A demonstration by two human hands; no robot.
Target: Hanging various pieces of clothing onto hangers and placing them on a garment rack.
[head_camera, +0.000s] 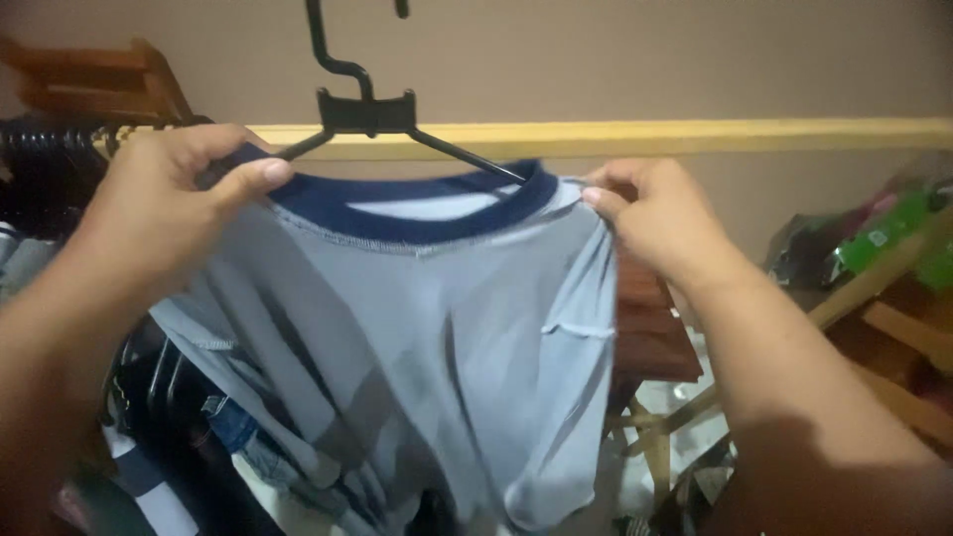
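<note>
A light blue T-shirt [417,347] with a dark navy collar [417,213] hangs inside out on a black plastic hanger [367,114], held up in front of a beige wall with a yellow wooden rail [745,136]. The left hand [174,194] pinches the shirt's shoulder over one hanger arm, fingers closed on cloth. The right hand [655,213] grips the other shoulder seam beside the collar, fingers shut on the fabric. Dark clothes [179,397] hang to the left below, and a wooden stool [650,337] stands behind the shirt.
</note>
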